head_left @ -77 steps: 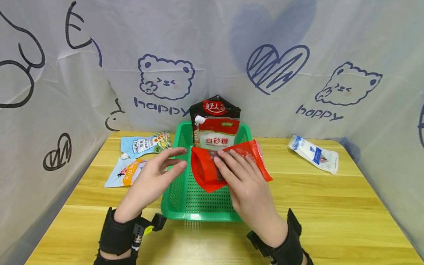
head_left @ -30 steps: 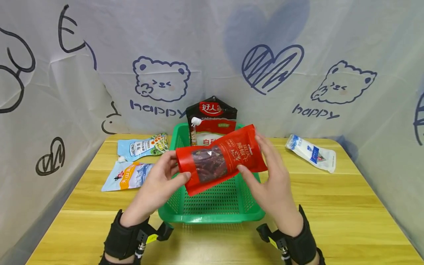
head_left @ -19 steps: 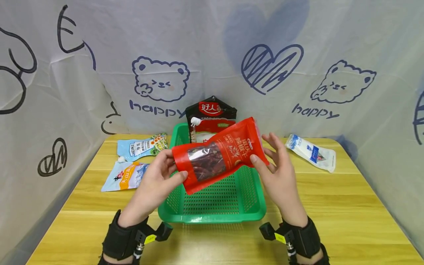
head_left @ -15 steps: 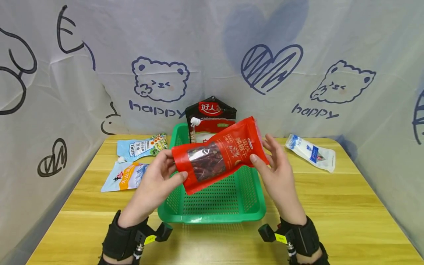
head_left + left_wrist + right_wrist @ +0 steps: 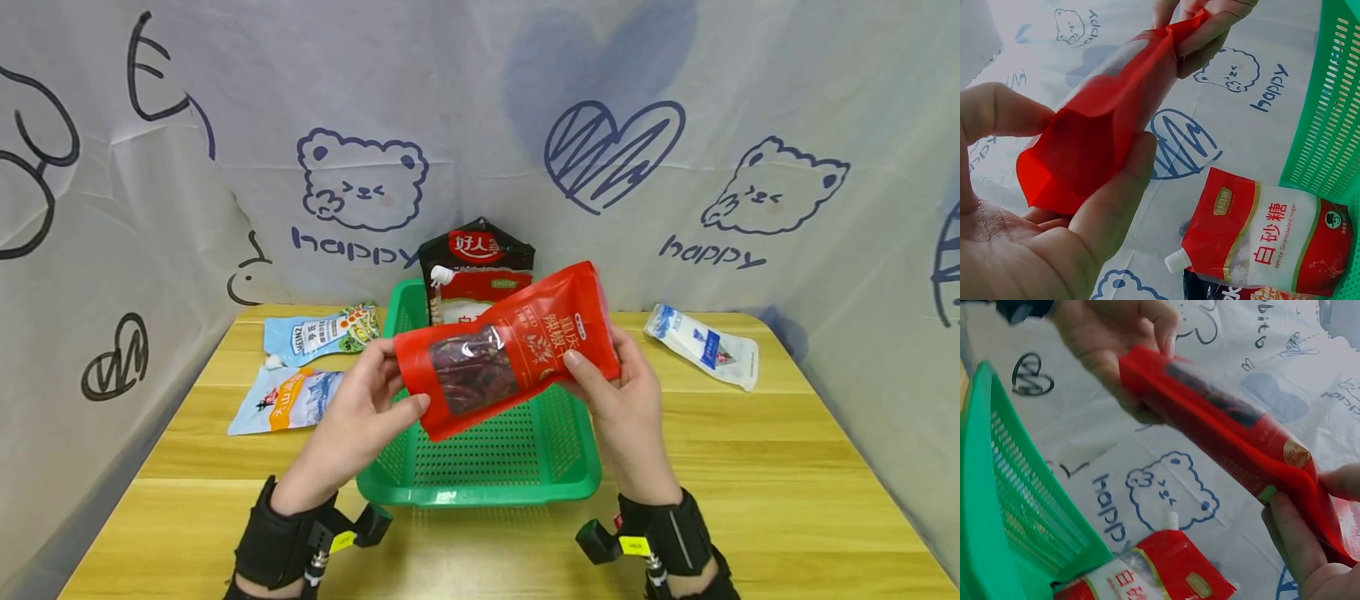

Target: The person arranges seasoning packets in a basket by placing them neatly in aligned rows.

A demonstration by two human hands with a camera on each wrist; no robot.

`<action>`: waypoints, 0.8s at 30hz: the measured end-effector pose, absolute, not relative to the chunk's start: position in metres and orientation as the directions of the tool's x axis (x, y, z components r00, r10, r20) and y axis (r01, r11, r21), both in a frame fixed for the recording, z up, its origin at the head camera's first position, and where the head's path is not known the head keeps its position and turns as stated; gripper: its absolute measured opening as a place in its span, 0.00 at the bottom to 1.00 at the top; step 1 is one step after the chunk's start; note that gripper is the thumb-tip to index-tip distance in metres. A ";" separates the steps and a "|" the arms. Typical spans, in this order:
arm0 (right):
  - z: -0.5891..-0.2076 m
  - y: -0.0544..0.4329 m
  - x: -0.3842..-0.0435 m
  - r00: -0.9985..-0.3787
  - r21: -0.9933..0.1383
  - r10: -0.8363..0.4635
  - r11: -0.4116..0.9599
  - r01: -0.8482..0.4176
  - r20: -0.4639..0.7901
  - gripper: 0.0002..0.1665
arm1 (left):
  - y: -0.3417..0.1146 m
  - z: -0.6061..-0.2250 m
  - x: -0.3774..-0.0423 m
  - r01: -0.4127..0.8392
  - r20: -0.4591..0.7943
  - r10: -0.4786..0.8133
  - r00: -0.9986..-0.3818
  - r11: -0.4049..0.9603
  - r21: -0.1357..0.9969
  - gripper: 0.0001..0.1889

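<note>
A red bag of dried chilies (image 5: 480, 371) with a clear window is held tilted above the green basket (image 5: 480, 497), its right end higher. My left hand (image 5: 367, 408) pinches the lower left end, thumb in front and fingers behind. At the other end, my right hand (image 5: 626, 408) grips the top of the bag, its thumb on the printed front. The left wrist view looks onto the bag's folded base (image 5: 1079, 156), between thumb and fingers. In the right wrist view, fingers (image 5: 1297, 531) and thumb squeeze the bag's top from both sides.
At the basket's back stand a white sugar pouch (image 5: 465, 312) with a spout and a black pouch (image 5: 438, 254). Left on the wooden table (image 5: 750, 500) lie a light-blue Heinz pouch (image 5: 315, 335) and a blue-orange bag (image 5: 285, 400). A white-blue packet (image 5: 705, 346) lies right.
Earlier my right hand lay over the bag while my left was apart from it; the bag then turned its front up between both hands. Lately the right fingers closed on its top end.
</note>
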State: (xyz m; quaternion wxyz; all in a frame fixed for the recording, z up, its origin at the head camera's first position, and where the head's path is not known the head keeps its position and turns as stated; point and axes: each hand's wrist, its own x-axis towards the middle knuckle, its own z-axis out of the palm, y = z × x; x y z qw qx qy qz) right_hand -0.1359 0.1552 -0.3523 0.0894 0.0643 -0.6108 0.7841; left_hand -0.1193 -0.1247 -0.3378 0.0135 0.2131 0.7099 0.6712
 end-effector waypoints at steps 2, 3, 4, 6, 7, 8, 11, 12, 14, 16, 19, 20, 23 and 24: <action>-0.353 0.154 -0.136 -0.975 -0.941 0.077 -0.254 -0.222 0.209 0.30 | -0.125 -0.339 -0.120 0.273 0.256 0.324 -0.911 0.007 0.962 0.31; -0.353 0.153 -0.136 -0.974 -0.938 0.084 -0.263 -0.224 0.209 0.29 | -0.124 -0.339 -0.121 0.266 0.249 0.326 -0.912 0.005 0.964 0.31; -0.353 0.153 -0.135 -0.974 -0.936 0.091 -0.271 -0.224 0.207 0.29 | -0.124 -0.339 -0.121 0.256 0.240 0.327 -0.914 0.006 0.967 0.32; -0.353 0.152 -0.135 -0.974 -0.933 0.106 -0.282 -0.222 0.200 0.28 | -0.124 -0.339 -0.122 0.243 0.226 0.328 -0.917 0.011 0.970 0.33; -0.352 0.152 -0.135 -0.974 -0.932 0.113 -0.285 -0.222 0.197 0.27 | -0.123 -0.340 -0.122 0.240 0.220 0.326 -0.919 0.021 0.971 0.33; -0.352 0.152 -0.135 -0.973 -0.932 0.119 -0.285 -0.222 0.196 0.27 | -0.123 -0.340 -0.123 0.239 0.217 0.323 -0.921 0.029 0.971 0.33; -0.351 0.153 -0.134 -0.970 -0.934 0.131 -0.269 -0.236 0.207 0.27 | -0.124 -0.340 -0.123 0.256 0.225 0.303 -0.926 0.064 0.965 0.35; -0.350 0.153 -0.133 -0.968 -0.936 0.134 -0.255 -0.241 0.213 0.27 | -0.124 -0.340 -0.124 0.264 0.231 0.292 -0.928 0.082 0.961 0.35; -0.349 0.154 -0.132 -0.965 -0.942 0.134 -0.222 -0.253 0.227 0.27 | -0.125 -0.341 -0.124 0.276 0.239 0.268 -0.933 0.112 0.955 0.36; -0.348 0.154 -0.130 -0.962 -0.948 0.131 -0.182 -0.262 0.240 0.27 | -0.126 -0.341 -0.124 0.288 0.246 0.250 -0.937 0.147 0.946 0.35; -0.346 0.154 -0.128 -0.960 -0.953 0.102 -0.128 -0.274 0.262 0.27 | -0.126 -0.340 -0.124 0.299 0.248 0.247 -0.937 0.197 0.934 0.35; -0.346 0.154 -0.127 -0.959 -0.954 0.089 -0.112 -0.278 0.268 0.28 | -0.126 -0.340 -0.124 0.305 0.250 0.250 -0.936 0.215 0.928 0.35; -0.345 0.153 -0.125 -0.960 -0.957 0.054 -0.075 -0.279 0.275 0.29 | -0.124 -0.340 -0.124 0.310 0.241 0.266 -0.933 0.260 0.914 0.33; -0.345 0.152 -0.125 -0.960 -0.958 0.045 -0.066 -0.280 0.277 0.29 | -0.123 -0.340 -0.123 0.309 0.234 0.273 -0.933 0.275 0.910 0.33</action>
